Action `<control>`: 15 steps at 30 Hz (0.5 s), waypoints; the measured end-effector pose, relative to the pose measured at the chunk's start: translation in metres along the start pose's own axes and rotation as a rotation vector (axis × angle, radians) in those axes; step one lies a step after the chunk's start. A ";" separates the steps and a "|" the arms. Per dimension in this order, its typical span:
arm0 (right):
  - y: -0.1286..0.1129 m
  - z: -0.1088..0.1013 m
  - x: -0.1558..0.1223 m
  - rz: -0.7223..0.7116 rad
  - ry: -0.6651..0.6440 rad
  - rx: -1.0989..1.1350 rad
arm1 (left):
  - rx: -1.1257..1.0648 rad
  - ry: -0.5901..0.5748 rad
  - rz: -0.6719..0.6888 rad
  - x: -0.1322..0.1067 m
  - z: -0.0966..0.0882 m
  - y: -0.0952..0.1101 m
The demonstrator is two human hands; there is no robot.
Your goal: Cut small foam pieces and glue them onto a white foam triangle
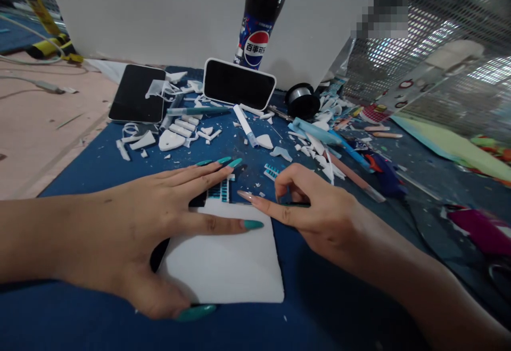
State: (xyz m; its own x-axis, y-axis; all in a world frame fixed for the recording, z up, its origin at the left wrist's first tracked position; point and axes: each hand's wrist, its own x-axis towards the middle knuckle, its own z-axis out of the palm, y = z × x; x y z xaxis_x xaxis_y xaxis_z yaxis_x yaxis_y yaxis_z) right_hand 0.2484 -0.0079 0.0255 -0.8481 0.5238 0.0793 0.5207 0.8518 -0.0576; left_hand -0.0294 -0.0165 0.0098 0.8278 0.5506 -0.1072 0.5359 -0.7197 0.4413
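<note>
In the head view, the left hand [159,218] lay spread wide over a white board [227,266] on the blue mat [99,178]. Its fingertips reached a blue-striped strip [224,191] at the far edge. The right hand [325,207] pinched a slim dark tool [297,204] narrowly, forefinger extended, just beside another striped piece [271,171].

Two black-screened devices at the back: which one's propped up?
The white-cased phone, standing on edge before the cola bottle; the left device lies flat.
</note>
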 end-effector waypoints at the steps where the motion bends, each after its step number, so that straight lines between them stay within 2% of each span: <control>1: 0.000 0.000 0.000 0.000 0.002 0.008 | -0.007 0.004 -0.001 0.000 0.000 0.000; 7: 0.001 -0.001 0.002 -0.012 -0.026 0.049 | -0.035 0.012 -0.002 0.003 0.000 -0.001; 15: 0.002 0.000 0.006 -0.042 0.001 0.056 | -0.034 0.022 0.024 0.003 0.000 0.000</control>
State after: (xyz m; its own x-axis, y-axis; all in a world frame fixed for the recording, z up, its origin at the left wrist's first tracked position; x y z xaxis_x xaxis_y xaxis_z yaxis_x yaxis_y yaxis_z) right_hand 0.2442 -0.0025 0.0261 -0.8689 0.4877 0.0839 0.4784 0.8712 -0.1098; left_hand -0.0272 -0.0152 0.0095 0.8364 0.5428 -0.0763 0.5094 -0.7183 0.4739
